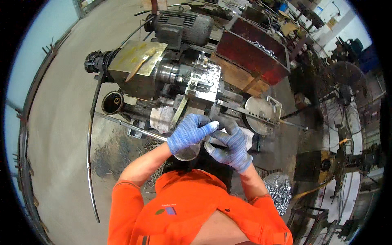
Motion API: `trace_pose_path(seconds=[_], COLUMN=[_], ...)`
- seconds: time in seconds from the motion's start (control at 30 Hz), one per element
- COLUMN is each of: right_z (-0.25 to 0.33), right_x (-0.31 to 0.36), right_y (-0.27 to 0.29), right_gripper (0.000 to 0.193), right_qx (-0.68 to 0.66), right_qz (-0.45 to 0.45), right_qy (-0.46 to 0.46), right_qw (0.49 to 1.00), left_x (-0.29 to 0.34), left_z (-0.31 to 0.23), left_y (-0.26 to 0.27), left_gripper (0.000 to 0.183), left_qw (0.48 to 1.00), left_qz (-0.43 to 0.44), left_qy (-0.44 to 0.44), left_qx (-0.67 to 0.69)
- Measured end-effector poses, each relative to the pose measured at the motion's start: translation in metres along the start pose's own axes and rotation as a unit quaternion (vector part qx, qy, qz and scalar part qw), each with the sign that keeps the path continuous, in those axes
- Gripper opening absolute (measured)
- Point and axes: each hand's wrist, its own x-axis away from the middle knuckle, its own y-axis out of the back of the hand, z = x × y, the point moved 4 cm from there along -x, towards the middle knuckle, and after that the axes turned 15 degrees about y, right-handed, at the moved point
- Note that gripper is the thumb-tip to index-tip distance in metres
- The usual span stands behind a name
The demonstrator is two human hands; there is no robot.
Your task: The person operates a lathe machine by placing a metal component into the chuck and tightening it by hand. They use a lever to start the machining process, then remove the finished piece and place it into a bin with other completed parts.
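Your left forearm (143, 165) and right forearm (253, 183) slant inward, with your gloved left hand (188, 133) and right hand (233, 150) close together, fingers (200, 119) bent, thumbs (209, 128) pointing inward

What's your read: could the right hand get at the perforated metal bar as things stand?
Probably yes: the right hand is close to the perforated metal bar, and nothing visible seems to block the way. Whether it holds something is hard to tell.
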Motion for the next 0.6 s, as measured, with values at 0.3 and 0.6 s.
trace_pose_path(seconds=[0.3, 0.6], right_z=[-0.015, -0.011], right_x=[-0.021, -0.054], right_y=[-0.007, -0.04], right_gripper=[0.021, 0.035], right_qx=[0.018, 0.116], right_qz=[0.111, 0.211], right_qy=[0.023, 0.117], right_qw=[0.993, 0.963], left_x=[-0.002, 0.005], left_z=[-0.001, 0.011], left_y=[0.023, 0.057], left_gripper=[0.029, 0.027], left_qw=[1.0, 0.988], left_qz=[0.007, -0.037], left_qy=[-0.017, 0.027], left_qx=[-0.005, 0.146])
